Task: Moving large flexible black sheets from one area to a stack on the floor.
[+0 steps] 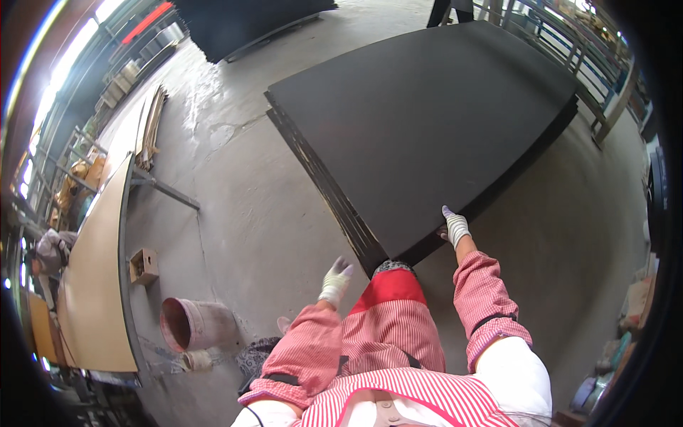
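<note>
A stack of large black sheets (427, 128) lies ahead of me, its layered edges uneven along the left side. My right hand (455, 226), in a pale glove, is closed on the near edge of the stack, thumb on top and the other fingers partly hidden beneath the edge. I cannot tell how many sheets it grips. Off the near left corner, my left hand (336, 281) hangs in the air in a similar glove, fingers stretched out and holding nothing. My knee, under a red and striped apron (391, 320), is close to the stack's near corner.
To the left stands a tan-topped table (99, 285), with another person (51, 252) beyond it. A bucket (198, 324) lies on its side near a small box (144, 266). Another dark stack (245, 25) is at the back; a metal rack (569, 50) borders the far right.
</note>
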Motion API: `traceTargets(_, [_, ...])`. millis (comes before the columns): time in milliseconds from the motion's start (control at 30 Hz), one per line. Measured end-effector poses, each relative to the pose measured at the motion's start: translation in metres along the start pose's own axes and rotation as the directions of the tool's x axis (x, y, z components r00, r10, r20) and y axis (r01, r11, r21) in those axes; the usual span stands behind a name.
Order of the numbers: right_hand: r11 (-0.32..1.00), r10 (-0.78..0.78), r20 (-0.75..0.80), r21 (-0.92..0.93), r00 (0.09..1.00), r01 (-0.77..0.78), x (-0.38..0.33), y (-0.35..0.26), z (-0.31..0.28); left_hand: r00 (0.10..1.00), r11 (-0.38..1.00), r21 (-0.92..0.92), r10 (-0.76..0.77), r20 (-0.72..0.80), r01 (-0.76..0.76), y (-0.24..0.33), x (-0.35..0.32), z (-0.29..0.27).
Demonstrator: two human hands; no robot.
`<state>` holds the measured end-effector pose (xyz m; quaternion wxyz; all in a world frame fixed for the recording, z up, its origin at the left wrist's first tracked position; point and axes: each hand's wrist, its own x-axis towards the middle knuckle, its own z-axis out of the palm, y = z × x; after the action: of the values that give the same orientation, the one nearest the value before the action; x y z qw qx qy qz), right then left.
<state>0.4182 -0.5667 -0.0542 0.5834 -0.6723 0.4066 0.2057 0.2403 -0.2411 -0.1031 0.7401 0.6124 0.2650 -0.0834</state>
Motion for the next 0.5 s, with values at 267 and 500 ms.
traceTargets(267, [0.494, -0.700, 0.651, 0.145, 0.293, 0.857, -0.216, -0.078, 0.029, 0.786, 0.984, -0.170, -0.140, -0.602, 0.046, -0.055, -0.135, -0.298])
traceTargets(500, [-0.395, -0.585, 0.305, 0.703, -0.752, 0.592, -0.552, -0.059, 0.026, 0.537, 0.742, -0.374, -0.023, -0.843, -0.556, -0.039, -0.240, -0.435])
